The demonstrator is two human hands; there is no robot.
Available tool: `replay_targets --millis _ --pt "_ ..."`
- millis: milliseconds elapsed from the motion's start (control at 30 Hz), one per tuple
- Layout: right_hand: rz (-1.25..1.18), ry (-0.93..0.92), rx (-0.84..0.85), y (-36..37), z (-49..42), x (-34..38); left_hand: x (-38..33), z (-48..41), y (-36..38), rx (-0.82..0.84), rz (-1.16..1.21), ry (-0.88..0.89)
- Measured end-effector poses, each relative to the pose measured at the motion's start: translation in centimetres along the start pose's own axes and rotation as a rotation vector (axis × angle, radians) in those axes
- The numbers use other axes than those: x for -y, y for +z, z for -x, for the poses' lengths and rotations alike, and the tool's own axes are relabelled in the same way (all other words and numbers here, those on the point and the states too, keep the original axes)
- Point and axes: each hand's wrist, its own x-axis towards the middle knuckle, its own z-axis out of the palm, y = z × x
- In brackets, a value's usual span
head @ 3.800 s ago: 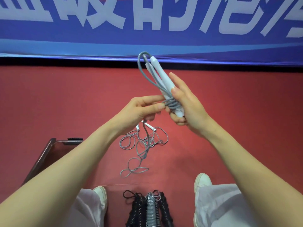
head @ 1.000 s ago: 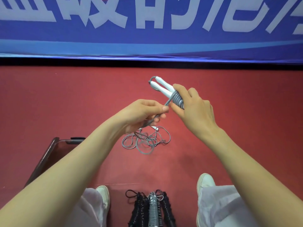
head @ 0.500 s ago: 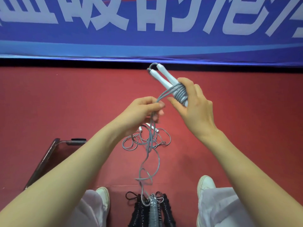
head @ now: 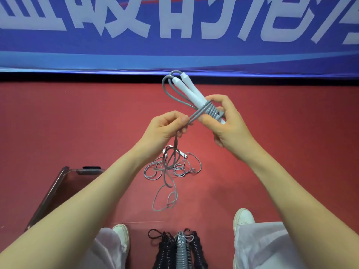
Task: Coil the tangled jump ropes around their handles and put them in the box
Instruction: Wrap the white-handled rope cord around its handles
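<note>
My right hand (head: 226,123) grips a pair of white jump-rope handles (head: 191,93), held together and pointing up-left, with several turns of grey rope (head: 210,111) wound round them. My left hand (head: 165,129) pinches the same grey rope just left of the coil, pulling it taut. The loose tail (head: 165,199) hangs from my left hand down to the red floor. Another tangled grey rope (head: 180,167) with white handles lies on the floor beyond it. A clear box (head: 64,183) stands at the lower left, partly hidden by my left forearm.
Three coiled ropes, two black (head: 165,249) and one grey (head: 181,247), lie between my white shoes (head: 242,218). A blue banner (head: 174,35) with white lettering runs along the far edge of the red floor.
More turns of grey rope have gone onto the handles since the earliest frame. Over the last half second my hands rose slightly and the hanging tail has shortened.
</note>
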Motion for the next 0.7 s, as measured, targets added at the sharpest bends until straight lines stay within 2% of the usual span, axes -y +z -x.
replay_targets --millis 133,267,333,467,600,700 --pt "-0.068 0.024 0.021 -0.4 -0.1 0.5 0.3 0.0 0.2 0.002 0.063 0.004" --pt "-0.102 0.106 0.138 -1.2 -0.2 0.6 0.3 0.1 0.1 -0.017 0.151 -0.041" --pt "-0.107 0.122 0.159 -1.2 0.0 0.7 0.5 0.2 0.1 0.015 0.085 -0.057" --pt "-0.211 0.150 0.082 -0.3 0.5 0.9 0.8 0.6 0.8 0.180 -0.079 -0.085" --pt "-0.295 0.184 0.030 0.3 0.7 0.7 0.7 0.5 1.0 0.171 -0.200 -0.132" --pt "-0.397 0.167 0.027 -0.5 0.6 0.8 1.2 0.2 -0.4 0.255 -0.252 -0.154"
